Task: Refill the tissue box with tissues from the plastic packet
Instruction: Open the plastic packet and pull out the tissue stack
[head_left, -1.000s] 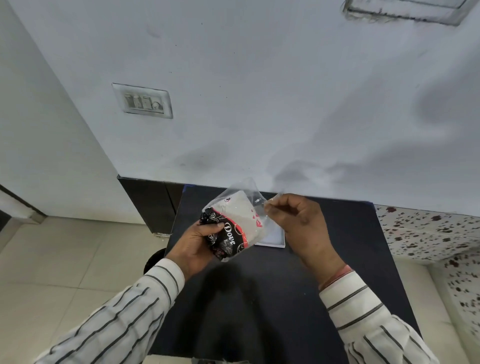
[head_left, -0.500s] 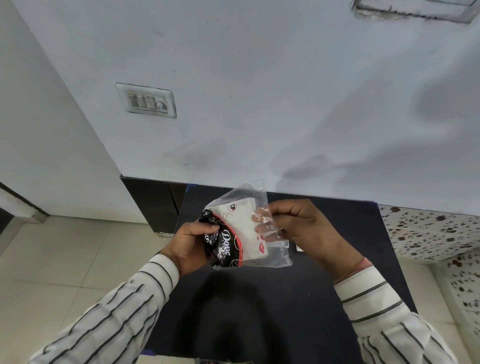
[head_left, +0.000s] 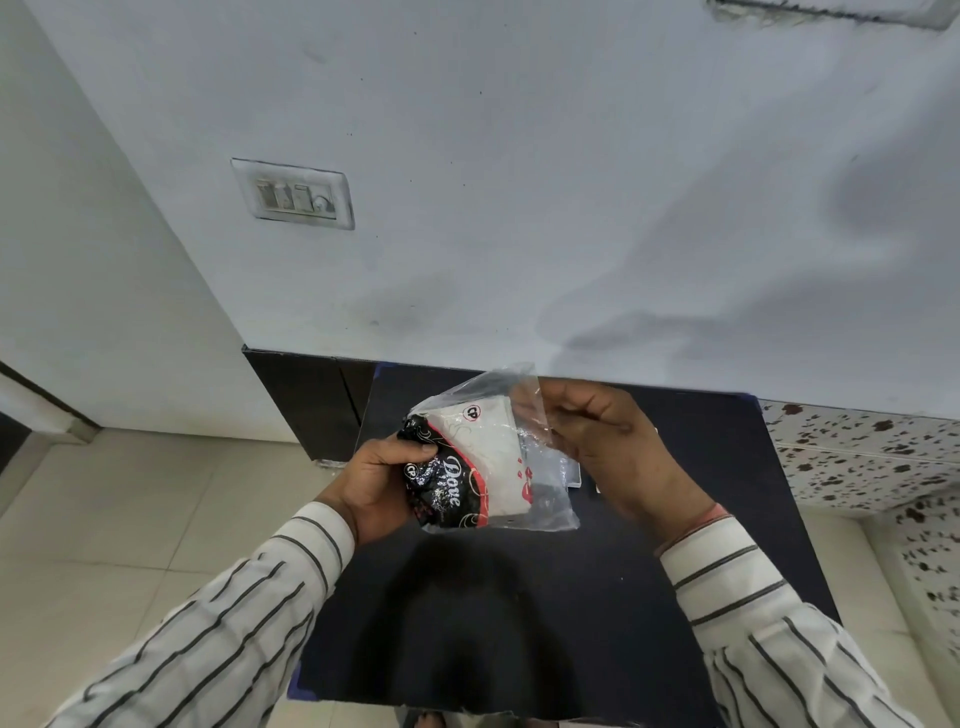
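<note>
Above the dark tabletop (head_left: 727, 499), at frame centre, the plastic packet (head_left: 483, 457) hangs between both hands, long axis running from lower left to upper right. The left hand (head_left: 379, 483) clamps its printed black end; the right hand (head_left: 597, 441) pinches the clear open end, now deeper in the film than a second ago. Tissues (head_left: 493, 447) remain inside; the tissue box hides behind.

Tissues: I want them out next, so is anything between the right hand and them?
Yes. The clear plastic packet still wraps the tissues; the right hand touches only its open end, while the left hand grips the printed end.
</note>
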